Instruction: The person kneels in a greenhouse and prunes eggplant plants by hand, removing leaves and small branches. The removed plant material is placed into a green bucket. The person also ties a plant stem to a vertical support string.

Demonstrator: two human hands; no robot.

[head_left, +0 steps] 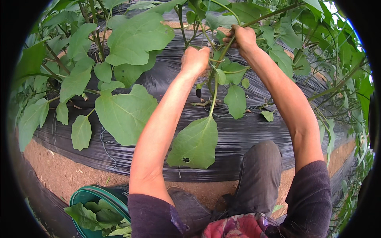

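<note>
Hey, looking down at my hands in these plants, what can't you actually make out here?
Head view only:
- Left hand: its fingers curl away from the camera, so what it grips is hidden.
- Green stem: its base is lost among leaves.
- Green basket: cut off by the lower edge and my sleeve.

Black plastic mulch [246, 139] covers the raised bed beside bare brown soil [67, 172]; a green bucket [85, 195] at lower left holds picked leaves [97, 218]
</note>
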